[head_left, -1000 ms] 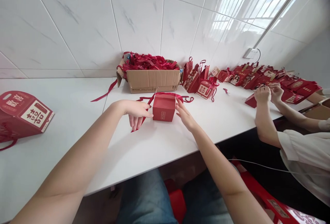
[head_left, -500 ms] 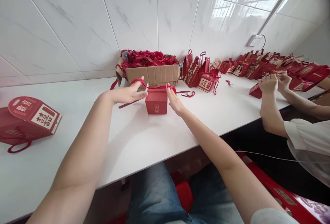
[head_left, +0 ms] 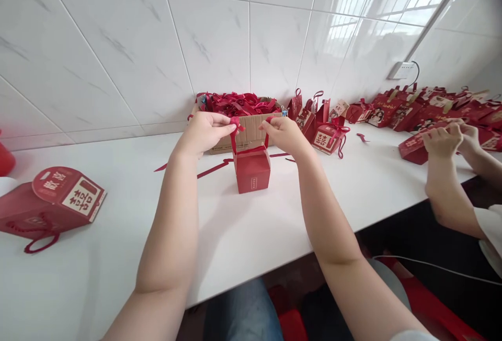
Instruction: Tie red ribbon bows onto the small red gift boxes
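Near the middle of the frame, a small red box (head_left: 253, 169) sits on the white bench (head_left: 243, 226). Both hands hold its ribbon (head_left: 235, 131) up above it. The left hand (head_left: 204, 132) pinches one end tight, and the right hand (head_left: 284, 133) pinches the other, so the ribbon stays pulled straight. Behind is a carton (head_left: 239, 121) full of ribbons.

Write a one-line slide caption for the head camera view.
Both hands, left hand and right hand, pinch a red ribbon above a small red box on the white table.
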A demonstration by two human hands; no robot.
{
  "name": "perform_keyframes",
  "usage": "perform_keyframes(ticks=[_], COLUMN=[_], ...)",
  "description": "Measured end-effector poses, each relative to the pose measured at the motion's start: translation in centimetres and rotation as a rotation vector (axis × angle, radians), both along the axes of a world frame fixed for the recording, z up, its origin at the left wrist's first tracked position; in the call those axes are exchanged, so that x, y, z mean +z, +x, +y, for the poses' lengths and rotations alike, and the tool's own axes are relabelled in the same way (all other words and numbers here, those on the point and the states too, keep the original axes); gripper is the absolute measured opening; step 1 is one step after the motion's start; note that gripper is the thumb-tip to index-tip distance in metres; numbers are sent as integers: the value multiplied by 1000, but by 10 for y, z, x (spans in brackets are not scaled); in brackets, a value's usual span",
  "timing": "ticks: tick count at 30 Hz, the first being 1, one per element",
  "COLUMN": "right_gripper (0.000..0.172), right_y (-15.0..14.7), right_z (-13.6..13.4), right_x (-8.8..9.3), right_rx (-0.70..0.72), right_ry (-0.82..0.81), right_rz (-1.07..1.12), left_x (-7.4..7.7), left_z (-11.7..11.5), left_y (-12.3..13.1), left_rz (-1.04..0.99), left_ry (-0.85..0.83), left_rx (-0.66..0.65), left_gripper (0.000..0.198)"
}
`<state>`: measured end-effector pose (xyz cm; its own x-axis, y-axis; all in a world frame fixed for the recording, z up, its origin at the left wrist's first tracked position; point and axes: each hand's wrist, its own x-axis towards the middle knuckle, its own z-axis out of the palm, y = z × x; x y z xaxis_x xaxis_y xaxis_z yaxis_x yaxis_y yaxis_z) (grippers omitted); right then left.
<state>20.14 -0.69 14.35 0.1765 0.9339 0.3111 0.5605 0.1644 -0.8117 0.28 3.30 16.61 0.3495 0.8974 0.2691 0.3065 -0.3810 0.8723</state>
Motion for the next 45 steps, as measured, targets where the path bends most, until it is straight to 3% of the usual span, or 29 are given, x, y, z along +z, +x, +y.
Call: perform_keyframes(ticks=[10,15,19,25,28,33,38,42,45], right_gripper=[27,30,34,38,29,21,37,52,53], right_y=[-7,-9,-12,-14,-13,-12,-15,-15,-12], right_z=[-6,-2,3,9,10,8,5,8,9], right_x=[14,12,8,2,3,5,5,3,4], right_rx=[284,254,176,225,306,570,733,738,705], right_ry=[-8,-36,37,25,24,5,-72,-115,-111], right_rz=[76,13,-86,-138,-87,-21,54,179,230], left_x=[3,2,-1,-6,-4,-1,-2,-1,2], left_z=[-10,-11,-10,-9,-11,-13,-12,-13,-15], left_y=[8,10,14,20,21,24,26,20,13], left_rz=[10,-18,-79,-103,-93,-74,-103,-45,31], left_ry=[19,-7,-37,13,106,254,258,166,181], left_rx=[15,-11,-57,-67,-49,-44,-52,-118,-89], left_gripper=[28,24,22,19,15,10,16,36,32])
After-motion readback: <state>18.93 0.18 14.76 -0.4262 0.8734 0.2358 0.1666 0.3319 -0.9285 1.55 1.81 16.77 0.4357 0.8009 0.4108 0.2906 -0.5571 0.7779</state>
